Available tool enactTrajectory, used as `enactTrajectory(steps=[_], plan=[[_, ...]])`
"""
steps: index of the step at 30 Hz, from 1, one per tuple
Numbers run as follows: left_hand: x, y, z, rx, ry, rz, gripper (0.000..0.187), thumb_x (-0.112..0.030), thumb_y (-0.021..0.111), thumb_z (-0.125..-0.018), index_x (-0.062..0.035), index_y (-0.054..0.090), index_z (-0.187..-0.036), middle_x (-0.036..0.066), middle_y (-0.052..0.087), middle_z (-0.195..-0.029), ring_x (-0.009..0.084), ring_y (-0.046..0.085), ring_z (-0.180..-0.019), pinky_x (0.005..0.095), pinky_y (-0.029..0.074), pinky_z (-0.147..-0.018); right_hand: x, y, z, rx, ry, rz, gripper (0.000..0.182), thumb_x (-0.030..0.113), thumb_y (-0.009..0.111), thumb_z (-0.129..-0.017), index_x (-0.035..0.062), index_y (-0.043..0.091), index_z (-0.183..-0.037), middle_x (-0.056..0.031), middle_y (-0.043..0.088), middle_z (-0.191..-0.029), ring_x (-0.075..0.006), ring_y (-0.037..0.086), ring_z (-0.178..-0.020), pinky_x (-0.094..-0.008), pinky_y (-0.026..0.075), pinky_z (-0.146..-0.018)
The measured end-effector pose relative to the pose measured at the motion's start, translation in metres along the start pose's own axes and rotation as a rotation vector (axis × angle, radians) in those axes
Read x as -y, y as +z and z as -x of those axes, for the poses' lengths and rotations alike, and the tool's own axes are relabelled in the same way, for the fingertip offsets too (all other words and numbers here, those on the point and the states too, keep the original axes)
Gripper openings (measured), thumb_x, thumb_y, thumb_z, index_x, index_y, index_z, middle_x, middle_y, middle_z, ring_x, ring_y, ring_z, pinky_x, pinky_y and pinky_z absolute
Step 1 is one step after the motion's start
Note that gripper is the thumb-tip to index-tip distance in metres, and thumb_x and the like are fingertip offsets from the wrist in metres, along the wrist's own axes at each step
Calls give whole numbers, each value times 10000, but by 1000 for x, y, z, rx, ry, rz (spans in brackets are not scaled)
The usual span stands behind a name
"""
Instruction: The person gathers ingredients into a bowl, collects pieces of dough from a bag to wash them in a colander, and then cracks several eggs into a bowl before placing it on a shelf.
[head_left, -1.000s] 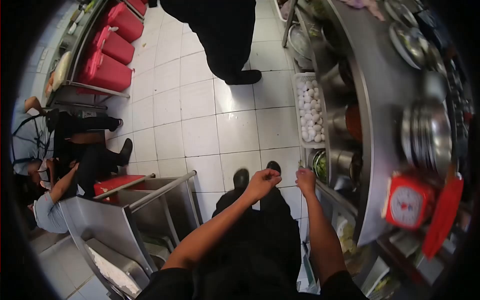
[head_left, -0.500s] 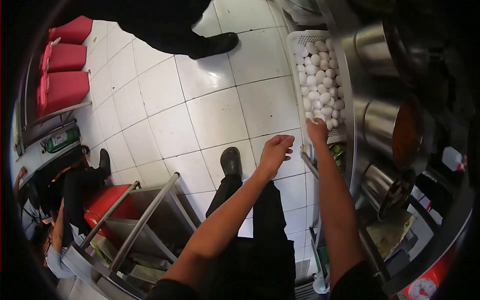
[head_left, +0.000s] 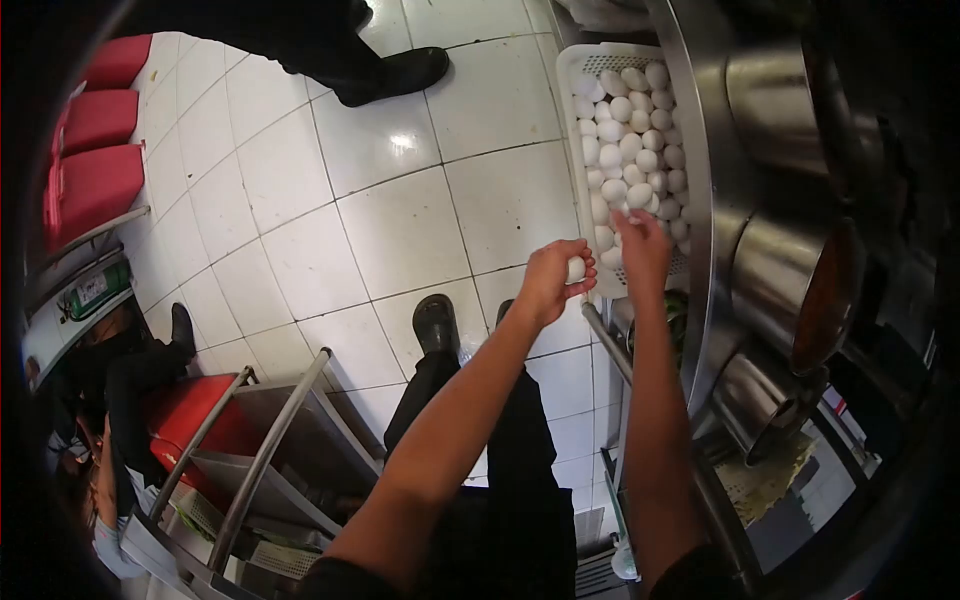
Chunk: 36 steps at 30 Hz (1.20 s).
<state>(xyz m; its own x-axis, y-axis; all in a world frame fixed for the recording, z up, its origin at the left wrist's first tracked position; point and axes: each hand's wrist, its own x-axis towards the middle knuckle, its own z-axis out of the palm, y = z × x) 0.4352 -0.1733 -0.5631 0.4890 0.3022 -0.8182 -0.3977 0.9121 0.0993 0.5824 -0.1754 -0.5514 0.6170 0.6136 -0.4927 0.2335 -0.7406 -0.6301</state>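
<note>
Tiled floor [head_left: 400, 225], forearms [head_left: 440, 430] stretched forward, left hand [head_left: 552, 286] curled round an egg [head_left: 575, 269], right hand [head_left: 643, 246] over egg basket [head_left: 569, 125], grip unclear.

Bright, whitish light falls on the floor tiles [head_left: 400, 235] beyond the left hand [head_left: 550, 284], leaving a small white glare spot well past it. The egg [head_left: 575, 269] in that hand shows clearly, as do the eggs [head_left: 630, 145] beyond the right hand [head_left: 645, 245]. Right of the right hand, steel pots [head_left: 778, 268] carry streaky highlights amid dim shadow. Wide-angle distortion bows tile lines left of both hands; the frame's corners go black.
</note>
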Motion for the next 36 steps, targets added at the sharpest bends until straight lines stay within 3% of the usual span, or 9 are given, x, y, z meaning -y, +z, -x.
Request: enactTrajectory(steps=[3,9,14,17,19,23,26,32,36], plan=[[-11,-5,18,32,58,-85,368,-129,613,-850,-50,472,-1181,64,592,-916,177,589,-812,330,500,-772,-10,27,-61,-339,-71,376,556,309,723,-748,26,561,-1199,-185,553,-1162,-329,554,-1061,-404,442,-913],[-19,-22,35,185,-21,11,820,58,539,-716,-111,235,-1458,146,286,-1406,300,377,-1245,464,410,-1010,-40,28,-91,-246,-163,310,528,274,721,-714,67,576,-1178,-191,547,-1180,-355,537,-1082,-424,431,-944],[-24,-17,34,351,-60,-29,957,96,525,-681,-218,147,-1502,139,279,-1435,329,357,-1285,527,400,-1009,4,-6,11,329,-132,55,433,173,748,-702,61,650,-1109,-110,644,-950,-213,613,-901,-325,485,-807],[-26,-24,31,495,-115,-22,920,97,528,-688,-217,185,-1481,144,361,-1365,316,426,-1230,502,432,-986,32,-12,41,588,221,-243,396,152,748,-725,42,666,-1096,-69,654,-902,-141,602,-799,-272,479,-736],[-22,-37,29,476,-158,-35,877,94,535,-696,-205,219,-1458,142,408,-1314,302,477,-1181,484,452,-968,19,-10,16,464,87,14,378,199,740,-746,35,666,-1078,-80,654,-853,-155,610,-751,-281,486,-715],[-21,-40,42,350,-193,-34,566,-9,552,-804,-172,365,-1313,118,458,-1202,279,567,-1039,428,540,-825,-26,33,-52,-25,-84,283,414,267,754,-693,48,659,-1031,-126,666,-871,-271,638,-773,-370,494,-734],[-18,-36,49,304,-153,-54,385,-153,578,-890,-161,417,-1240,88,468,-1120,258,583,-1004,402,559,-759,-30,53,-71,-9,-51,437,414,265,759,-655,49,655,-992,-136,670,-889,-310,635,-796,-402,487,-761],[-20,-30,35,198,-77,-184,489,-458,511,-939,-151,412,-1306,49,458,-1115,211,588,-967,401,552,-760,-22,29,-38,-106,-29,55,381,232,744,-660,12,644,-955,-113,662,-863,-232,626,-775,-349,487,-694],[-24,-19,28,173,-82,-293,593,-546,472,-927,-130,416,-1346,62,492,-1157,200,586,-960,404,545,-756,20,-1,41,221,-32,-83,295,197,714,-741,-23,649,-927,-57,640,-790,-128,575,-685,-258,458,-629]])
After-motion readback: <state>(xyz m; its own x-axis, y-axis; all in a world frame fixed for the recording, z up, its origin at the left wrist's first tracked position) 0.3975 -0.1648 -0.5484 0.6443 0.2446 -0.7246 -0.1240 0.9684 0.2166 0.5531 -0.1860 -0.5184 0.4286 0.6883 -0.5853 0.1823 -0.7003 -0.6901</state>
